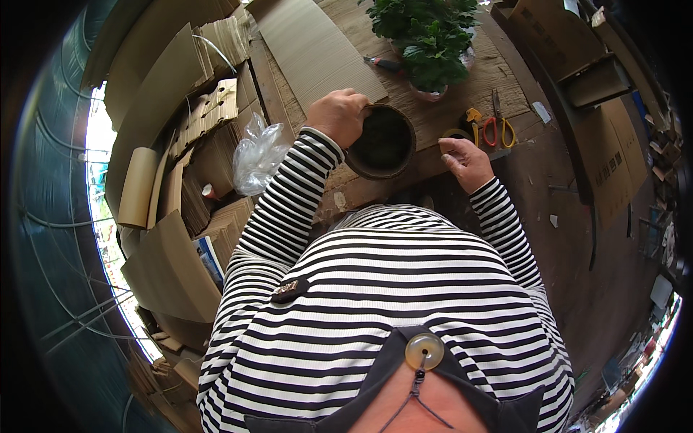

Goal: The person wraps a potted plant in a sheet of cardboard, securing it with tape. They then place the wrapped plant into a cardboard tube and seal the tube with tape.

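Observation:
My left hand [337,115] grips the upper left rim of a round, brown-walled container [410,130] at the table's front edge. The container's mouth faces up towards me and its inside is dark; its contents are unclear. To its right, my right hand [466,164] is held with loosely bent fingers, and nothing shows between them. Just beyond the right fingertips is part of what looks like a tape roll [456,132], partly hidden by the hand. Beside it lie a yellow-orange handled tool [474,122] and scissors [498,127] with one red and one yellow handle loop.
Leafy green potted plants [433,48] stand at the back of the wooden table [503,65]. A utility knife [383,64] lies by a flat cardboard sheet [319,48]. Clear plastic bags [260,157] and stacked cardboard [189,189] crowd the left. Cardboard boxes [606,162] stand on the right.

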Motion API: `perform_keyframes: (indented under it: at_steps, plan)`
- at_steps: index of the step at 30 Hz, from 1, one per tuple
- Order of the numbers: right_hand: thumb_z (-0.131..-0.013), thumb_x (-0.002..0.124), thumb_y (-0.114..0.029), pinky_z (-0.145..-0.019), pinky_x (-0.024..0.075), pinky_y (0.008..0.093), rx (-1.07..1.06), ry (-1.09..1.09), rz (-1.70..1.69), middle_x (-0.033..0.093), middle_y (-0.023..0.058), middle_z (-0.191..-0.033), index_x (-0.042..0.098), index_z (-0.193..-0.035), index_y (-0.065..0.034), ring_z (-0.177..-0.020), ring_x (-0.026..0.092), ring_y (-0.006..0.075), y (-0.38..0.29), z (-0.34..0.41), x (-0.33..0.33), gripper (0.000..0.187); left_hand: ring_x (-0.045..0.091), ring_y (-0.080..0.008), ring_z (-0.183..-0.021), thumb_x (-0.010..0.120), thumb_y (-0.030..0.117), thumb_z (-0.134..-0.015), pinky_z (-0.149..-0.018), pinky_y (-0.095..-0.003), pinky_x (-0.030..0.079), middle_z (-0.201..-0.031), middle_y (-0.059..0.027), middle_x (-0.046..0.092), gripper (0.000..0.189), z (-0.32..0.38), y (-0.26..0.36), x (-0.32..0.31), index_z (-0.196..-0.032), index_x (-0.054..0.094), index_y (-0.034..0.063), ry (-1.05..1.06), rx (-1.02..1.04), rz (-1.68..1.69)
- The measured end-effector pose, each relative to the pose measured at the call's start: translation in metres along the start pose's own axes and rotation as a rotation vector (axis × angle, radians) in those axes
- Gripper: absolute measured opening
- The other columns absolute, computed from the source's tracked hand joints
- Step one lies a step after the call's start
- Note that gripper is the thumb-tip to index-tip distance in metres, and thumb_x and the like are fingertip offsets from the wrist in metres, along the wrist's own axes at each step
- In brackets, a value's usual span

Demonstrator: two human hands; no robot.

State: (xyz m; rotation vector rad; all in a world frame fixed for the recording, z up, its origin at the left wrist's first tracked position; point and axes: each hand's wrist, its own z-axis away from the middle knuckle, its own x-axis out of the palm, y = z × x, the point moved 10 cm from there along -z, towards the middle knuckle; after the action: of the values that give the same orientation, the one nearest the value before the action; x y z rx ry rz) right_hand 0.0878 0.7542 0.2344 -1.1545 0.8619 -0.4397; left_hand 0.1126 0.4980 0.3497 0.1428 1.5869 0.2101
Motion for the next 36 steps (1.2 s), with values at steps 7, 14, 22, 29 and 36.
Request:
perform_keyframes:
  at_steps: [7, 14, 22, 29, 36]
  plan:
    - [-0.089, 0.072, -0.020, -0.100, 0.0516, 0.0362, 0.141, -0.014, -0.128, 0.069, 0.0170, -0.124, 0.066, -0.130, -0.0053, -0.114, 0.067, 0.0270, 0.082, -0.029, -0.010, 0.044, 0.067, -0.0282, -0.094, 0.074, 0.017, -0.087, -0.082, -0.0389, 0.056, -0.094, -0.0077, 0.070, 0.016, 0.045, 0.008, -0.008, -0.102, 0.076, 0.0116, 0.203, -0.004, 0.130]
    - [-0.084, 0.080, -0.034, -0.111, 0.0458, 0.0442, 0.739, 0.194, 0.506, 0.056, 0.0249, -0.141, 0.047, -0.146, -0.0040, -0.131, 0.056, 0.0372, 0.237, -0.044, -0.040, 0.077, 0.067, -0.0290, -0.092, 0.081, 0.008, -0.078, -0.081, -0.0377, 0.055, -0.101, -0.0101, 0.072, 0.029, 0.100, 0.031, 0.000, -0.106, 0.075, 0.0042, 0.286, 0.057, 0.332]
    - [-0.086, 0.076, -0.034, -0.104, 0.0514, 0.0434, 0.884, 0.127, 0.611, 0.064, 0.0212, -0.130, 0.056, -0.132, -0.0023, -0.121, 0.063, 0.0348, 0.256, -0.067, -0.034, 0.059, 0.064, -0.0291, -0.104, 0.077, -0.002, -0.080, -0.090, -0.0381, 0.054, -0.115, -0.0108, 0.071, 0.037, 0.128, 0.026, 0.013, -0.116, 0.072, 0.0042, 0.254, 0.003, 0.423]
    - [-0.080, 0.076, -0.024, -0.093, 0.0533, 0.0353, 0.646, -0.100, 0.236, 0.075, 0.0168, -0.109, 0.067, -0.119, 0.0003, -0.104, 0.071, 0.0257, 0.207, -0.051, -0.012, 0.047, 0.062, -0.0346, -0.121, 0.069, -0.008, -0.084, -0.103, -0.0432, 0.051, -0.124, -0.0153, 0.069, 0.040, 0.136, 0.008, 0.029, -0.123, 0.068, 0.0022, 0.200, 0.023, 0.620]
    - [-0.077, 0.072, -0.001, -0.099, 0.0500, 0.0319, 0.307, -0.273, -0.508, 0.063, 0.0064, -0.127, 0.049, -0.142, -0.0011, -0.115, 0.061, 0.0180, 0.074, -0.030, 0.014, 0.069, 0.058, -0.0358, -0.129, 0.064, -0.009, -0.087, -0.112, -0.0443, 0.044, -0.130, -0.0164, 0.067, 0.038, 0.134, 0.005, 0.039, -0.124, 0.067, 0.0000, 0.097, 0.084, 0.815]
